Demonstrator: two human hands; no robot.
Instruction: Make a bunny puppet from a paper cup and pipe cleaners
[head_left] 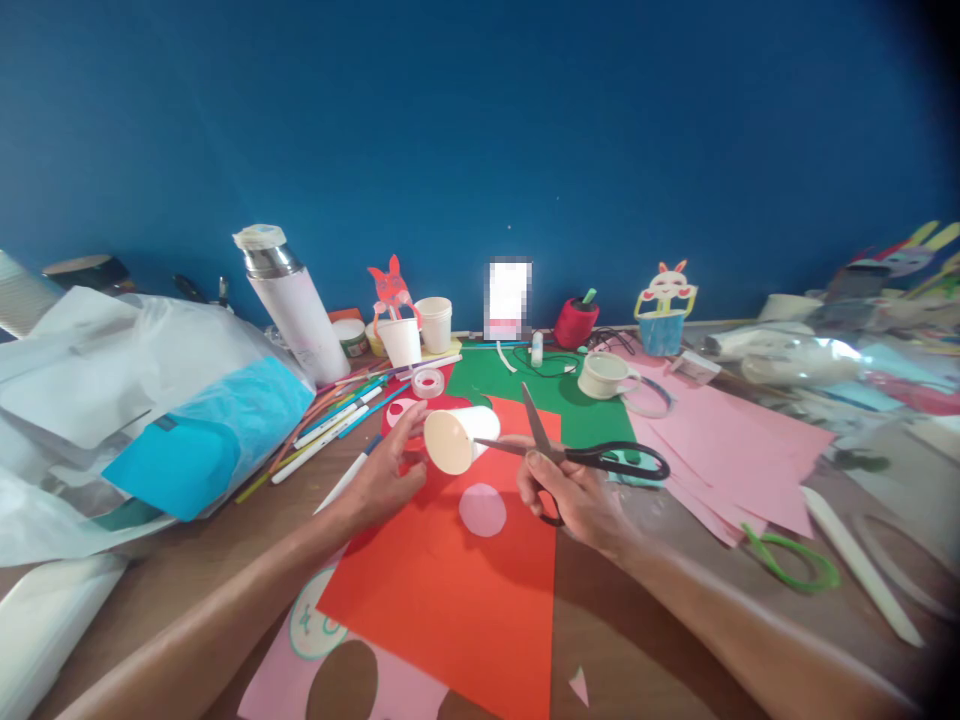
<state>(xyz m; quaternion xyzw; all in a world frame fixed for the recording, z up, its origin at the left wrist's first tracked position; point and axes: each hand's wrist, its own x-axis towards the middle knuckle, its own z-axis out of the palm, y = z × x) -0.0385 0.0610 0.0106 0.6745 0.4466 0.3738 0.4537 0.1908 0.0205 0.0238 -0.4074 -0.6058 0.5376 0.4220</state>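
I have the black-handled scissors [556,453] in the right hand [564,488], blades parted, one tip over the rim of the white paper cup [451,440]. The cup is tilted on its side above the far part of the orange sheet [457,600], mouth to the near left. My left hand [394,475] is just left of it, fingers and thumb spread; I cannot tell whether a fingertip touches.

Done so far, as I judge it: a pink disc [482,510] lies cut out on the orange sheet, and the pink sheet [274,685] at the near left has a rounded gap in it. Work on the cup looks barely begun (the blade may be piercing it, but I can't be sure from here): its visible side is plain, with no clear slit and nothing attached.
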